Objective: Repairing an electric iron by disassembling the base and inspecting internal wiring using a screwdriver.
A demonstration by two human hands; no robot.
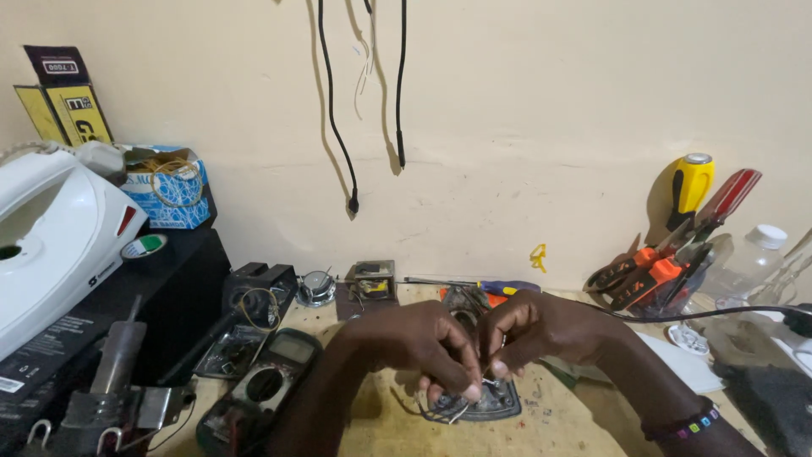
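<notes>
Pinching thin wires (484,382) between both fingertips, left hand (427,343) and right hand (529,330) closed tight over soleplate (491,404), keeping ends steady; multimeter (266,385) nearby.

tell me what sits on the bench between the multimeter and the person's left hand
Nothing: in the head view, only bare wooden bench separates the multimeter from the left hand.
</notes>
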